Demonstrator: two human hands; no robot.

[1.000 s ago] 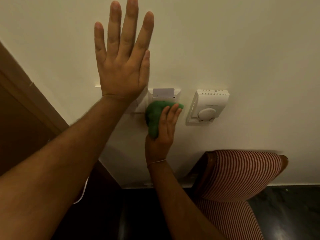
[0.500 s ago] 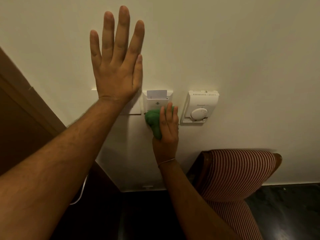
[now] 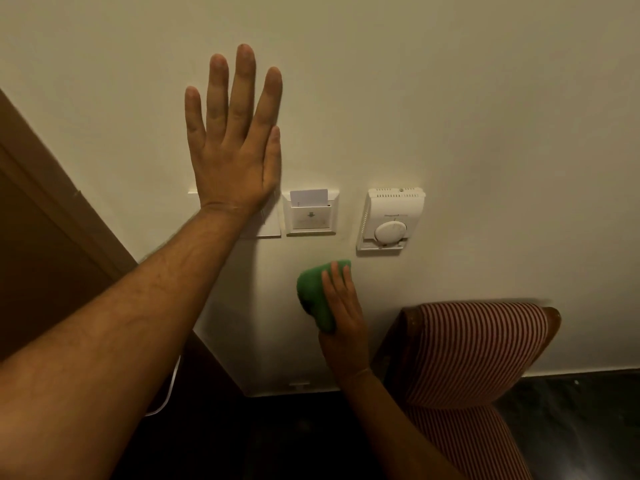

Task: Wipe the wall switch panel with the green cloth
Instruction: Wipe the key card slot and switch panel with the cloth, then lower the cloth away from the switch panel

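Your right hand (image 3: 341,306) bunches the green cloth (image 3: 313,294) against the wall below the switch panel (image 3: 310,213), left hand (image 3: 235,150) spread flat and empty; it's likely soft, light, so keep it wadded under your fingers.

Cream wall (image 3: 467,98), bearing a key-card switch panel (image 3: 310,213) with a card (image 3: 309,196) slotted in its top. Just left of the panel, a rocker switch plate (image 3: 268,225); right, apart, a dial thermostat (image 3: 393,219).
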